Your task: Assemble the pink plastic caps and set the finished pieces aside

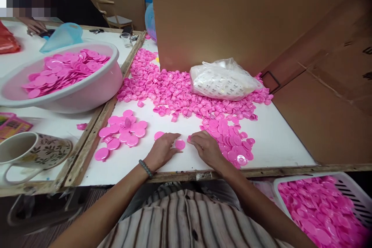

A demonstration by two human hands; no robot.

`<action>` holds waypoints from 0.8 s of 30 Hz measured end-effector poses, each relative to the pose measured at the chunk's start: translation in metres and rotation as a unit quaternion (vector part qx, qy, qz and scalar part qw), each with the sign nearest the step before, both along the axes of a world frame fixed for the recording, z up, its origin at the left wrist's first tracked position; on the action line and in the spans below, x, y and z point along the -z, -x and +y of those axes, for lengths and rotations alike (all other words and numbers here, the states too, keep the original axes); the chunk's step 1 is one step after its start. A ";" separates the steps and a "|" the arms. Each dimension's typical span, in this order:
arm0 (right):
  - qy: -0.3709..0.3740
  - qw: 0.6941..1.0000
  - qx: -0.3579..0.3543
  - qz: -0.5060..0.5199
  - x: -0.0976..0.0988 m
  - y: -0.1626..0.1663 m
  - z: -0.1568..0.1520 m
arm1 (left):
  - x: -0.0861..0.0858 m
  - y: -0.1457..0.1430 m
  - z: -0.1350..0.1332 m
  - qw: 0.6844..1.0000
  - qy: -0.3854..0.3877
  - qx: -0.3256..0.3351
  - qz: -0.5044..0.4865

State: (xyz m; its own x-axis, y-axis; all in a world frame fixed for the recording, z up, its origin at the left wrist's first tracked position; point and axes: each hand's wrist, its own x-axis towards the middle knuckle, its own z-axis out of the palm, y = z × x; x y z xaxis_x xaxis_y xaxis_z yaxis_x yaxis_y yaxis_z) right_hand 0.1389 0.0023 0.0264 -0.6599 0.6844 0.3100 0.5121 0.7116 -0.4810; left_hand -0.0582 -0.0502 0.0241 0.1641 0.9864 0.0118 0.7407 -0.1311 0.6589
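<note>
My left hand (163,149), with a beaded bracelet on its wrist, rests at the table's front with thumb and forefinger apart. Between those two fingertips lies a flat pink disc (180,144); I cannot tell whether they touch it. My right hand (207,146) pinches a small pink cap (189,138) just right of the disc. Another pink disc sits partly behind my left hand. Further left are several loose pink lids (132,141), some with a small knob or tab showing. Right of my right hand spreads a pile of flat pink discs (232,139).
Small pink caps (171,89) heap along the back, under a clear bag of white material (225,81). Cardboard (209,19) walls the back and right. A basin (87,97) of discs, a mug (37,151), a white basket (290,180) and another person's hand (36,26) surround the spot.
</note>
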 end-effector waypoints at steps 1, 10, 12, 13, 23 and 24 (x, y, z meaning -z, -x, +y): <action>-0.009 1.000 -0.012 -0.013 0.001 0.005 -0.001 | 0.002 -0.001 -0.001 1.000 0.009 -0.002 -0.005; -0.076 0.978 -0.112 -0.160 0.010 0.030 -0.009 | 0.016 -0.004 0.002 0.998 0.035 -0.032 -0.047; -0.082 0.975 -0.115 -0.170 0.009 0.031 -0.010 | 0.017 -0.003 0.003 0.998 0.037 -0.032 -0.050; -0.083 0.975 -0.114 -0.174 0.008 0.031 -0.010 | 0.017 -0.003 0.003 0.997 0.039 -0.033 -0.055; 0.276 0.959 0.036 0.046 0.006 0.030 -0.003 | 0.012 0.002 -0.002 0.961 0.102 -0.055 -0.251; 0.300 0.951 0.046 0.057 0.007 0.028 -0.004 | 0.011 0.002 -0.003 0.950 0.129 -0.067 -0.275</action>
